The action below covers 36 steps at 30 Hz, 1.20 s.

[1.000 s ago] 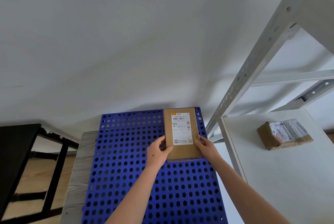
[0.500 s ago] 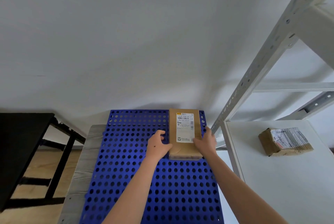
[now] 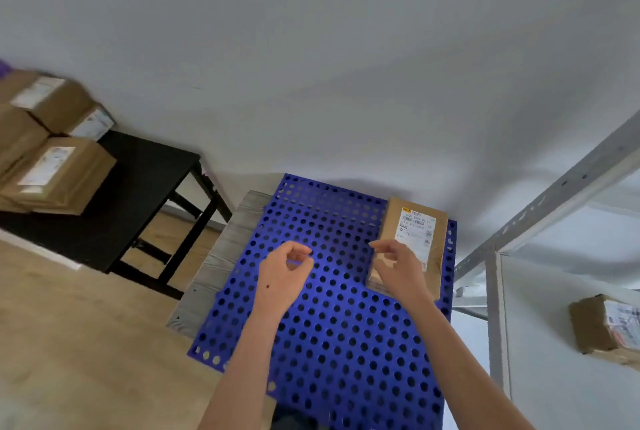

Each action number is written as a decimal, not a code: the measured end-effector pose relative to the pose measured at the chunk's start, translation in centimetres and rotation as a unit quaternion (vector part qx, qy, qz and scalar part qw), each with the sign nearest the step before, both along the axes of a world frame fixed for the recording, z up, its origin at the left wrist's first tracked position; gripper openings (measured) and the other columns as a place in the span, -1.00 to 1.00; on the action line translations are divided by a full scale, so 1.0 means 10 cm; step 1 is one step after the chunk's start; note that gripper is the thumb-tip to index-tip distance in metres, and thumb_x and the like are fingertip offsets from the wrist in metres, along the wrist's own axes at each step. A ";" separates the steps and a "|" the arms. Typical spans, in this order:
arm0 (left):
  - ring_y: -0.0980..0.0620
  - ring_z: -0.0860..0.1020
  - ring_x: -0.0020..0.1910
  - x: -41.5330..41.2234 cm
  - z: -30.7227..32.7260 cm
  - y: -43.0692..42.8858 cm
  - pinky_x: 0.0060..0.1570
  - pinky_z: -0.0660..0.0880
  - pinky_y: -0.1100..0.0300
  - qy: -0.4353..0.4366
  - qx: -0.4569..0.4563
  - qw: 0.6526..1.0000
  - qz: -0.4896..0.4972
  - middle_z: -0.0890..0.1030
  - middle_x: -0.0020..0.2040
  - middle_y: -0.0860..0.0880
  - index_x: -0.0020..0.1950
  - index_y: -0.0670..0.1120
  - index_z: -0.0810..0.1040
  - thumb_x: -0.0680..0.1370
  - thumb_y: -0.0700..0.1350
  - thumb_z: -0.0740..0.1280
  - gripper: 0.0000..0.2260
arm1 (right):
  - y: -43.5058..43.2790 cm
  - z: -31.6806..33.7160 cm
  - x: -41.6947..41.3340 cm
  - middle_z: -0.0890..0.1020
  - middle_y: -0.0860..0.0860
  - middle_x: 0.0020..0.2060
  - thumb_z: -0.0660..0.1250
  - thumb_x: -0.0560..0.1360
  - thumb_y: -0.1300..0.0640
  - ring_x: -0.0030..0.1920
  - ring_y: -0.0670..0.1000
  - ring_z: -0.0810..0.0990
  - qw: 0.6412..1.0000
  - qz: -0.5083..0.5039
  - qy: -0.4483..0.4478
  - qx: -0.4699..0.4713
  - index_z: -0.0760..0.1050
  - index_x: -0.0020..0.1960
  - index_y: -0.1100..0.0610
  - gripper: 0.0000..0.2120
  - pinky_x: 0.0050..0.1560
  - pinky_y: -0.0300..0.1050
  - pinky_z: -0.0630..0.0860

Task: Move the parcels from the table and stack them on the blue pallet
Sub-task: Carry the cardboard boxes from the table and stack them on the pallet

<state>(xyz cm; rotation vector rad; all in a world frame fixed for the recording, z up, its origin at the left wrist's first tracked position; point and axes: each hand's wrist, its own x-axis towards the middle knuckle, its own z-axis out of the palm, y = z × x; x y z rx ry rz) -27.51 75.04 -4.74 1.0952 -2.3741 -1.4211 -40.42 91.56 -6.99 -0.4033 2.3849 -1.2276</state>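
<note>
One parcel on blue pallet, near corner hidden behind right hand.

I read the blue pallet as bare perforated deck along its left edge, middle and near edge, so a hand can pass there. One parcel lies flat in the far right corner. The wall closes the far edge. A white rack upright and its slanted brace stand just beside the right edge. To the left, across a strip of floor, the black table carries stacked parcels at its left end.
</note>
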 end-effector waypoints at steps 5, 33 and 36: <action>0.11 0.59 -0.11 0.50 0.05 -0.14 -0.02 0.54 0.14 0.014 -0.004 0.997 0.082 0.61 -0.10 0.08 -0.08 0.01 0.58 0.51 -0.14 0.36 -0.95 | -0.15 0.10 0.18 0.58 -0.10 0.04 0.26 0.54 0.24 0.08 -0.07 0.55 0.995 0.097 0.011 0.028 0.54 0.14 0.00 -0.76 -0.06 -0.26 0.49; 0.21 0.50 -0.09 3.20 0.52 -1.99 -0.16 0.37 0.37 0.024 -0.074 0.986 0.147 0.55 -0.11 0.14 -0.11 0.08 0.49 0.51 -0.14 0.34 -0.89 | -2.46 0.87 2.69 0.55 -0.08 0.01 0.25 0.58 0.15 0.04 -0.10 0.53 0.921 0.354 0.156 0.042 0.51 0.22 0.04 -0.77 0.05 -0.36 0.41; 0.25 0.47 -0.09 3.42 0.50 -2.14 -0.18 0.35 0.39 0.027 -0.048 0.985 0.165 0.53 -0.09 0.15 -0.11 0.09 0.48 0.51 -0.14 0.34 -0.88 | -2.72 0.85 2.92 0.54 -0.09 0.00 0.26 0.57 0.13 0.00 -0.13 0.52 0.911 0.377 0.158 0.048 0.51 0.22 0.01 -0.76 -0.06 -0.41 0.35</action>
